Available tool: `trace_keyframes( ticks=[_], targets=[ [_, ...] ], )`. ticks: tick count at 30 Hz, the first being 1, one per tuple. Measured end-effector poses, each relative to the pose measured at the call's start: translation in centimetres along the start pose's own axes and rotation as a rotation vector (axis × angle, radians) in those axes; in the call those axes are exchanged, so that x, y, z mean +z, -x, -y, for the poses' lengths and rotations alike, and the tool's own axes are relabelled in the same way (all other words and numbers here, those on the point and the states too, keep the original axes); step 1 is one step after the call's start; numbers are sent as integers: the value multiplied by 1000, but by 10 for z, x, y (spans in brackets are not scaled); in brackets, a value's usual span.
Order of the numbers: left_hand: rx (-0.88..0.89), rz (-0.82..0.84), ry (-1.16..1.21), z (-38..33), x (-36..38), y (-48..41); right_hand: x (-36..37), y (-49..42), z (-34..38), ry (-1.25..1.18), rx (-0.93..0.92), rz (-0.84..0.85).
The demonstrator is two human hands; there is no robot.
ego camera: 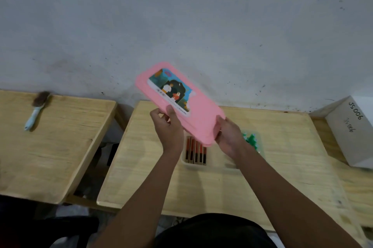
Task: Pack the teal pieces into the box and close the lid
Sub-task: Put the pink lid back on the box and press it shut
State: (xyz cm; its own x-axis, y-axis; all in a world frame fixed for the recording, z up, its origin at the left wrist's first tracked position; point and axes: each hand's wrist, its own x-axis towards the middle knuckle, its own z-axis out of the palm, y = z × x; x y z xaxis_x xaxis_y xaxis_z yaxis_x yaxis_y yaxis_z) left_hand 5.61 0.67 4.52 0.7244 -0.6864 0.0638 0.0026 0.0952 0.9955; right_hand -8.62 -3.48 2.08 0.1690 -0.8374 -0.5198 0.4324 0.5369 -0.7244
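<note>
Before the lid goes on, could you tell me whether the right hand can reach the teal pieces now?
Probably not yet: the right hand grips the lid, though the teal pieces lie uncovered just beside it.

The lid point(201, 118) is pink, with a blue, green and black cartoon label point(171, 88). Below the lid, the pale box point(214, 164) shows red-and-black strips point(195, 152); right of the lid sit teal pieces point(251, 139). The tabletop point(282, 167) is light woodgrain.

lid point(201, 118) above box point(192, 165) on worktop point(286, 167), between left hand point(169, 126) and right hand point(230, 136); pieces point(251, 139) in box right end; brush point(37, 110) on left worktop point(50, 151), carton point(351, 132) far right
</note>
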Motion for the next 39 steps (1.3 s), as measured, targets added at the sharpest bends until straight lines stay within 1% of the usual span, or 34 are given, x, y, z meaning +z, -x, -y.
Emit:
trace_keyframes(
  ticks=[2,4,6,8,10,12,13,16,18,21,26,34,36,39],
  targets=[
    [-219,2,98,8,1,0,-18,-2,12,110,-61,-105],
    [-400,-67,141,20,0,-5,-42,-2,23,262,-120,-180],
    [-460,-117,30,34,-3,-12,-68,0,32,384,-196,-198],
    [-408,-97,-184,49,-10,-16,-93,4,38,547,-261,-206],
    [-337,34,-409,64,-14,-13,-109,5,37,707,-278,-222],
    [-310,165,-534,77,-14,-3,-115,1,28,809,-289,-239],
    [-284,204,-573,81,-13,3,-117,-3,21,867,-305,-265],
    [-145,264,-656,87,-7,15,-122,-10,5,1009,-346,-389],
    [-88,298,-701,86,-5,17,-126,-7,3,1063,-373,-476],
    [-31,315,-755,87,-4,24,-133,-5,-1,1145,-328,-562],
    [130,340,-911,96,-6,40,-142,-5,-13,1046,-281,-482],
    [155,364,-1039,102,0,42,-142,-19,-11,1198,-254,-528],
    [176,402,-1092,104,1,39,-139,-20,-12,1281,-281,-546],
    [207,491,-1193,111,2,32,-138,-22,-15,1467,-444,-553]
  ],
)
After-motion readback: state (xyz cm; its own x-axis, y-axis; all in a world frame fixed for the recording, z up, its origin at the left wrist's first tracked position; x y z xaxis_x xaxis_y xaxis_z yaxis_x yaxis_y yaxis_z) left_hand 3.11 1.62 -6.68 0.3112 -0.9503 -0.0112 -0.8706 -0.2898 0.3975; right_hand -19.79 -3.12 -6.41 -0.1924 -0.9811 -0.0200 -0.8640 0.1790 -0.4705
